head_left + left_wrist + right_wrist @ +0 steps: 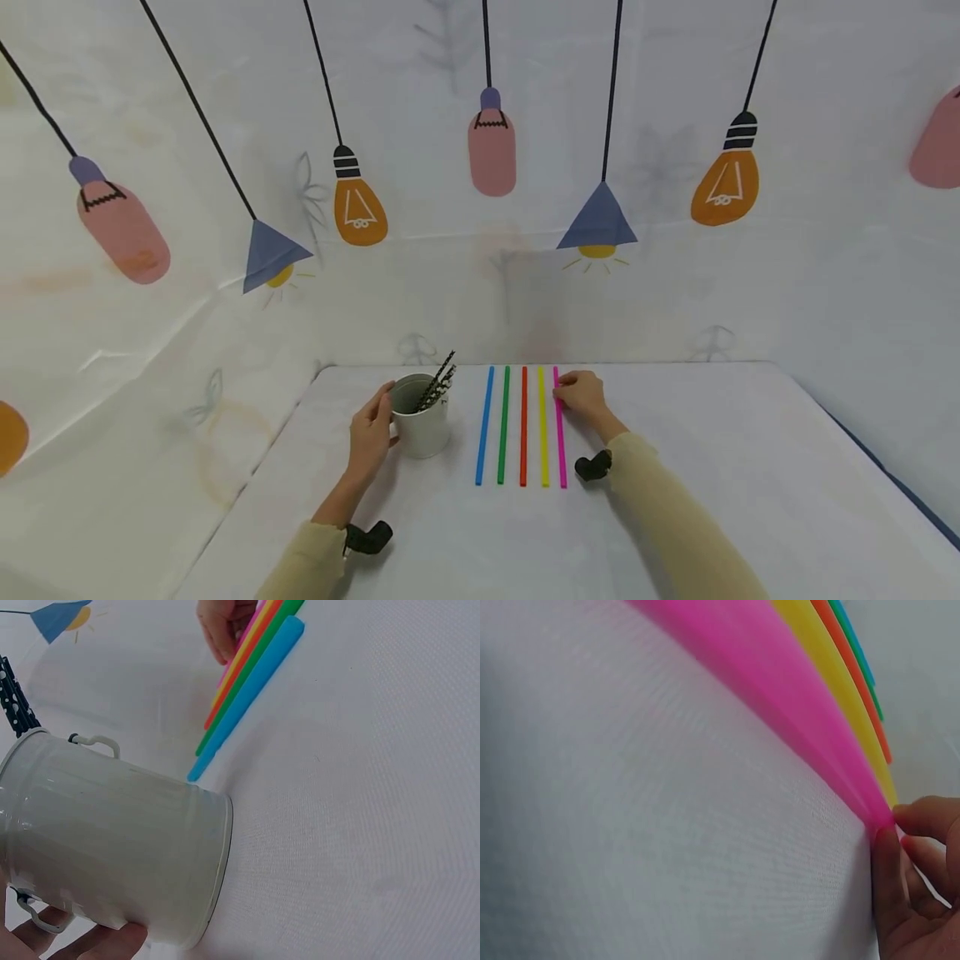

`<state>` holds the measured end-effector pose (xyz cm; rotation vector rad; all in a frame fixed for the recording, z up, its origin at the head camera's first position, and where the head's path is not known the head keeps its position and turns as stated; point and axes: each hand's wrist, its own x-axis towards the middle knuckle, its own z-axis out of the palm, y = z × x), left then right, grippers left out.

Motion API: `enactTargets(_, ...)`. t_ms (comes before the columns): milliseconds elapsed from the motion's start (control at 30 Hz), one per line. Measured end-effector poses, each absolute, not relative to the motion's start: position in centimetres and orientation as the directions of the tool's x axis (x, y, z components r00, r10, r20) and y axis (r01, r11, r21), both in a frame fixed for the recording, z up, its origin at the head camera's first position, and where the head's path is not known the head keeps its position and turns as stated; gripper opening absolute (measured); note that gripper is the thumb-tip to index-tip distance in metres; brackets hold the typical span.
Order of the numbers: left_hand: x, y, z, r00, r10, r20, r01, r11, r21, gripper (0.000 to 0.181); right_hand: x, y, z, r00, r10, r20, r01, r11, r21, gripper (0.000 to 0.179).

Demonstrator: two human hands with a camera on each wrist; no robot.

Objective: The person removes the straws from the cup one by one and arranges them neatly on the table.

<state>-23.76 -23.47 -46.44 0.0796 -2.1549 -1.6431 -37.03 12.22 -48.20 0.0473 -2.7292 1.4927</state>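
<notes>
At the left of the head view my left hand [369, 437] grips a pale metal bucket [422, 432] from its outer side. The bucket stands upright on the table, and small handles show on its sides in the left wrist view. Several black-and-white patterned straws [437, 387] lean out of it. My right hand [582, 393] pinches a pink straw [561, 450] near its far end between thumb and fingers. The pink straw lies at the right end of a row with a yellow straw [543, 442], a red-orange straw [523, 442], a green straw [503, 442] and a blue straw [484, 442].
The row of straws lies between the bucket and my right hand on a white-covered table [480, 542]. Behind the table's far edge hangs a white backdrop [450, 308] printed with lamps. Each wrist carries a black device [369, 537].
</notes>
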Motion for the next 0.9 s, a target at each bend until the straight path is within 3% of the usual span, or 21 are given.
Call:
enactTargets(533, -23.68, -23.59, -46.55, -0.903, -0.312, 0.294, 0.193, 0.318, 0.928, 0.051, -37.26, 12.23, -48.61, -1.0, -0.007, 0.015, -0.016, 0.529, -0.848, 0.032)
enactTargets(900, -23.91, -23.43, -46.37, -0.898, -0.318, 0.303, 0.201, 0.317, 0.927, 0.05, -36.99, 12.09, -48.29, -0.992, 0.058, 0.11, -0.067, 0.496, -0.866, 0.028)
